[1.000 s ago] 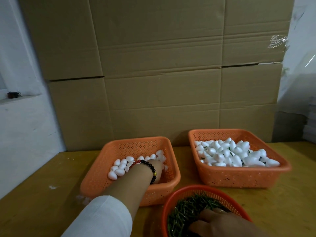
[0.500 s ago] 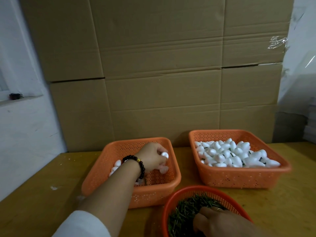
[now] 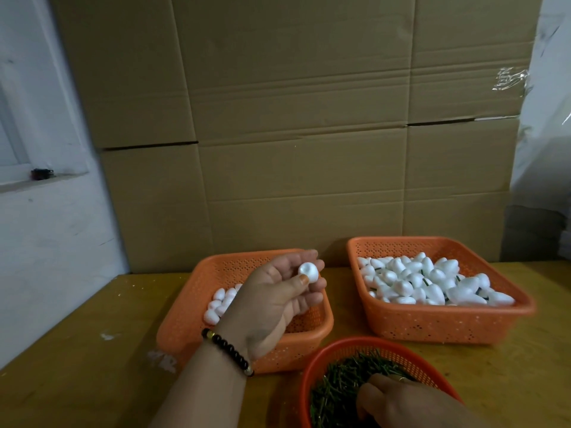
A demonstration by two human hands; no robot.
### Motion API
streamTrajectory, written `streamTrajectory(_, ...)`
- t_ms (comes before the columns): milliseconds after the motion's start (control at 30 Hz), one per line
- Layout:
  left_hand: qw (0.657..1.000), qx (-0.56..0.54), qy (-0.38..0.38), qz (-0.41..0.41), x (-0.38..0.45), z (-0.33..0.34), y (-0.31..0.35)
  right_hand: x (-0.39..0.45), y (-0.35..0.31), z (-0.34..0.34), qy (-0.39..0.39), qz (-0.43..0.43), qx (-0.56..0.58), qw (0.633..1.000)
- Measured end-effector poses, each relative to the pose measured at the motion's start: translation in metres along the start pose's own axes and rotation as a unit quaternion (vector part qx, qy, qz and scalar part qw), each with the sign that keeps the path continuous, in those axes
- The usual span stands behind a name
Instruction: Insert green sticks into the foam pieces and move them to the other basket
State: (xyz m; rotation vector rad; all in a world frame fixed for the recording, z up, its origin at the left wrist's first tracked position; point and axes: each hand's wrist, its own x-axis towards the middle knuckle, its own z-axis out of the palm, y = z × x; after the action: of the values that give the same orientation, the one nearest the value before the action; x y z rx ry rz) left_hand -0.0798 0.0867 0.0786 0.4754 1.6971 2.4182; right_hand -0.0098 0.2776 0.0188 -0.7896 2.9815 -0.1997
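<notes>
My left hand (image 3: 278, 298), palm turned up, pinches one white foam piece (image 3: 308, 272) between thumb and fingers above the left orange basket (image 3: 182, 322). Plain white foam pieces (image 3: 221, 302) lie in that basket. The right orange basket (image 3: 432, 322) is heaped with foam pieces (image 3: 432, 282) that have green sticks in them. My right hand (image 3: 401, 403) is down in the round red basket (image 3: 333, 350) among the green sticks (image 3: 336, 387); its fingertips are hidden among them.
All three baskets stand on a yellow wooden table (image 3: 77, 366). A wall of cardboard boxes (image 3: 293, 134) rises right behind them. A white wall with a ledge (image 3: 40, 180) is at the left.
My left hand came up out of the left basket with a foam piece and turned palm up. My right hand stayed in the stick basket.
</notes>
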Motion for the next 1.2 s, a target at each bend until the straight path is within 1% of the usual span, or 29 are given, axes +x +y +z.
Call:
streamTrajectory(167,0.997,-0.027,-0.038,0.054,-0.016,0.005,-0.006,0.001,0.001,0.001,-0.003,-0.006,-0.003,1.0)
streamTrajectory(267,0.995,-0.012,-0.054,0.077,-0.022,0.006,-0.005,0.002,0.003,0.004,-0.003,-0.01,0.001,1.0)
streamTrajectory(400,0.994,0.024,-0.056,0.095,-0.027,0.008,-0.004,0.001,0.006,0.003,-0.01,-0.013,0.013,1.0)
streamTrajectory(700,0.996,-0.011,-0.056,0.07,-0.034,0.008,0.002,0.001,0.006,0.0,-0.013,-0.009,0.019,1.0)
streamTrajectory(900,0.993,-0.08,-0.072,0.045,-0.036,0.012,0.005,0.003,0.004,0.003,-0.013,-0.009,0.006,1.0)
streamTrajectory(1033,0.99,-0.123,-0.064,0.034,-0.035,0.018,0.005,0.003,0.004,0.006,0.003,-0.01,-0.009,1.0)
streamTrajectory(1200,0.981,-0.188,-0.036,-0.011,-0.034,0.023,0.001,0.004,0.004,0.01,0.011,-0.01,-0.019,1.0)
